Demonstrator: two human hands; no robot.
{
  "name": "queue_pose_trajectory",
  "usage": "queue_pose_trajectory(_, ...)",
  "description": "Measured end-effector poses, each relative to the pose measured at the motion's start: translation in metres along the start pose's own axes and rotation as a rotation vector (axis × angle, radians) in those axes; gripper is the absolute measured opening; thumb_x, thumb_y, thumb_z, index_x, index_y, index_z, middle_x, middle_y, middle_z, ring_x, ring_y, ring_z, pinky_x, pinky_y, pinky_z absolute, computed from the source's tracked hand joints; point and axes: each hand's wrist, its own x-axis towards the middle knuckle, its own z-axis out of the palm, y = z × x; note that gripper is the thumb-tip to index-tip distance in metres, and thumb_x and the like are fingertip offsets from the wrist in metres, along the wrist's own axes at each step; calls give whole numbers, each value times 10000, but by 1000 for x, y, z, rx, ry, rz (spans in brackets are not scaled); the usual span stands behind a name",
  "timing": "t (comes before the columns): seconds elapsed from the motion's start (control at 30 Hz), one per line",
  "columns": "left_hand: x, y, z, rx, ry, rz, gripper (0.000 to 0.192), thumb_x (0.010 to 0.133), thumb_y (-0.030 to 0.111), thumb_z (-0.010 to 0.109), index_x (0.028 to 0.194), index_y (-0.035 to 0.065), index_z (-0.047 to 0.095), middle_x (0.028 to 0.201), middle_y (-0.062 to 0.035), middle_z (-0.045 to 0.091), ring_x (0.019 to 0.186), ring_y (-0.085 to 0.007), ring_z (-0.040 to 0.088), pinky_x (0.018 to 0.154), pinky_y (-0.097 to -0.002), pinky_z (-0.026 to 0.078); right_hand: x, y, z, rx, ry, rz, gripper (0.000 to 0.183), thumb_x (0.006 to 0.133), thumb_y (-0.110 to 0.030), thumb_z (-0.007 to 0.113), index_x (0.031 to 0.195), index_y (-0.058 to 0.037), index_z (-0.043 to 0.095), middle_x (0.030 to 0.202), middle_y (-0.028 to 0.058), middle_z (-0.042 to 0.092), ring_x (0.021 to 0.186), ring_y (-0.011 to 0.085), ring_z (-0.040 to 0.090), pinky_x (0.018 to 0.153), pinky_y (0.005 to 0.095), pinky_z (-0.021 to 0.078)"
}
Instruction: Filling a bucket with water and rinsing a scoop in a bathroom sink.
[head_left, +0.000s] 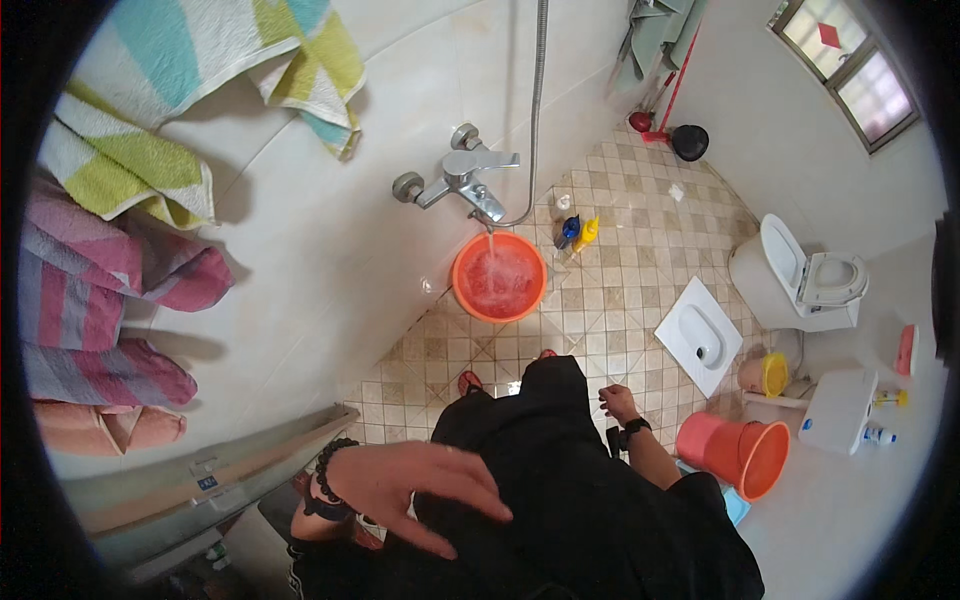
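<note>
Water runs from a chrome shower mixer tap (465, 180) on the tiled wall into an orange plastic basin (541, 281) on the floor. Something reddish lies under the moving water; I cannot tell what it is. My left hand (420, 487) is raised in front of my black clothing, fingers apart and holding nothing, a dark beaded bracelet at its wrist. My right hand (618, 403) hangs beside my right leg above the floor, its fingers curled; whether it holds anything is unclear. A metal shower hose (535, 112) loops down to the mixer.
Beside the basin stand a dark blue bottle (568, 232) and a yellow bottle (587, 233). Further right are a white squat toilet (700, 336), a seated toilet (772, 277) and an orange bucket (765, 459). Striped towels (157, 60) hang left; a plunger and brushes stand in the far corner.
</note>
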Motion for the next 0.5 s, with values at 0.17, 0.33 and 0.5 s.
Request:
queue_pose_trajectory(0.17, -18, 17, 10, 15, -165, 259, 501, 749, 36, 619, 1238, 87, 520, 1102, -147, 517, 923, -286, 548, 796, -339, 460, -18, 0, 30, 69, 27, 3, 233, 818, -187, 582, 950, 5, 588, 812, 95, 626, 616, 174, 603, 486, 302, 485)
queue_pose_trajectory(0.33, -35, 26, 16, 188, -208, 138, 558, 756, 18, 586, 1293, 91, 455, 1064, -154, 508, 915, -307, 532, 792, -359, 461, -27, 10, 47, 55, 7, -9, 247, 836, -182, 561, 993, 7, 582, 845, 110, 626, 644, 190, 611, 494, 314, 494)
queue_pose_trajectory(0.5, -44, 24, 18, 208, -199, 109, 579, 776, 55, 587, 1324, 80, 401, 1072, -160, 472, 933, -316, 510, 807, -365, 445, -28, 6, 54, 89, 6, -10, 221, 814, -182, 574, 952, -11, 592, 795, 93, 618, 605, 175, 600, 462, 303, 478)
